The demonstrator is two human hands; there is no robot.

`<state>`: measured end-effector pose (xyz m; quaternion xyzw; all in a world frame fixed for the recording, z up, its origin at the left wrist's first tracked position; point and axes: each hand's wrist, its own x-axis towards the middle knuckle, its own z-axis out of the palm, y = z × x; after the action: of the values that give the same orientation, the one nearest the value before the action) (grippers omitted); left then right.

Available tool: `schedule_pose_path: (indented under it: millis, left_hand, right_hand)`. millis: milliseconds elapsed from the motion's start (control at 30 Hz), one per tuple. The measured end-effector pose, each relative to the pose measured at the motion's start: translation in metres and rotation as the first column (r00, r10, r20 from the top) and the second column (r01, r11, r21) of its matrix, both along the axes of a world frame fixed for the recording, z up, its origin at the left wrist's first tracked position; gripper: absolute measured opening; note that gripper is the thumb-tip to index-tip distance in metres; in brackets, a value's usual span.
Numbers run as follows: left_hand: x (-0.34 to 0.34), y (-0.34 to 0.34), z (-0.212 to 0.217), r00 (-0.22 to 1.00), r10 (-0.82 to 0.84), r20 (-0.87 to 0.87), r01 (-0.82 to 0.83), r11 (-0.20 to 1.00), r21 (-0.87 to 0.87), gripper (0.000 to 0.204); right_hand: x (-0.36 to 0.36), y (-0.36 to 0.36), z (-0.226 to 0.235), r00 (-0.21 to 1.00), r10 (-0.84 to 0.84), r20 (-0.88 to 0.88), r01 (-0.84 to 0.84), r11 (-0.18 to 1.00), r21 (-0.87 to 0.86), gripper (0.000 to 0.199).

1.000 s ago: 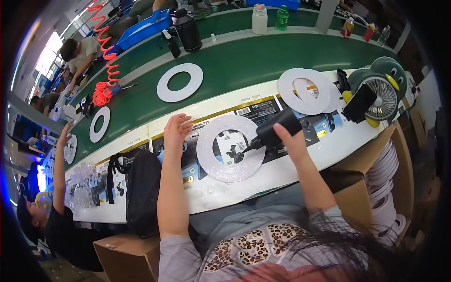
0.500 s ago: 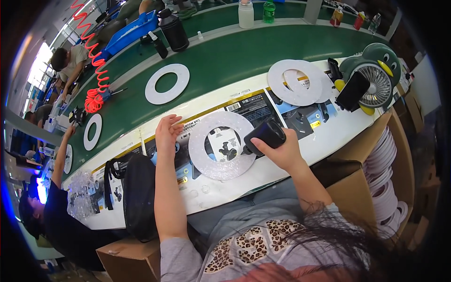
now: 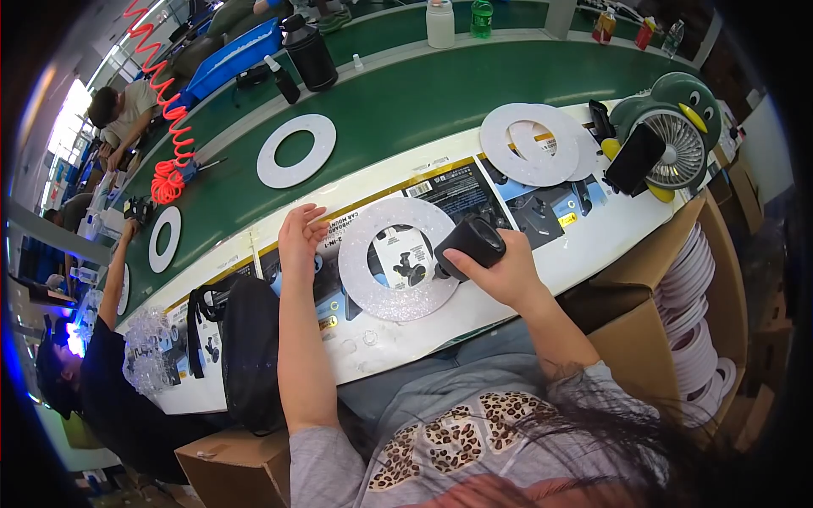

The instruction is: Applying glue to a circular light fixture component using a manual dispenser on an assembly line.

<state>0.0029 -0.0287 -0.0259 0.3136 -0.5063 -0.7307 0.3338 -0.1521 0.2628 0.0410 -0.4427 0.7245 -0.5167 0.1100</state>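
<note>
My right hand grips a black squeeze bottle, tipped with its narrow end down toward the right side of a flat white glittery ring. Whether the tip touches the ring is hard to make out. That ring lies in front of me on the printed sheet covering the white worktop. My left hand hovers at the ring's left, fingers apart and loosely curled, with nothing in them. Right of centre, two more white rings overlap on the sheet.
White rings lie on the green conveyor. A penguin-shaped fan with a phone stands at right. Below it, a cardboard box holds stacked rings. A black bag sits left; a co-worker works beyond it.
The black bottle has tilted slightly and shifted a little left in my right hand, still by the ring's right side. My left hand has barely moved. The whole view has shifted slightly.
</note>
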Motion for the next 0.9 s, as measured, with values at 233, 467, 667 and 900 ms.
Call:
schedule_pose_path:
  millis: [233,467,667,900]
  left_hand:
    - [-0.0007,0.0008,0.0025,1.000,0.003,0.005,-0.003,1.000,0.000,0.030]
    - [-0.0013,0.0011,0.0033,1.000,0.001,0.015,-0.001,1.000,-0.002,0.030]
    - [-0.0009,0.0008,0.0029,1.000,-0.004,0.016,0.004,1.000,-0.005,0.030]
    - [-0.0003,0.0006,0.0028,1.000,-0.010,0.010,0.010,1.000,-0.003,0.029]
  right_hand:
    - [-0.0012,-0.0002,0.0008,0.999,0.006,-0.033,-0.005,0.999,0.035,0.022]
    - [-0.0015,-0.0013,0.0015,1.000,0.012,-0.025,-0.010,0.999,0.051,0.024]
    - [-0.0014,-0.0023,-0.0008,0.999,-0.019,-0.033,0.020,0.999,0.033,0.031]
    - [-0.0009,-0.0012,-0.0014,1.000,-0.020,-0.005,0.020,0.999,0.035,0.031]
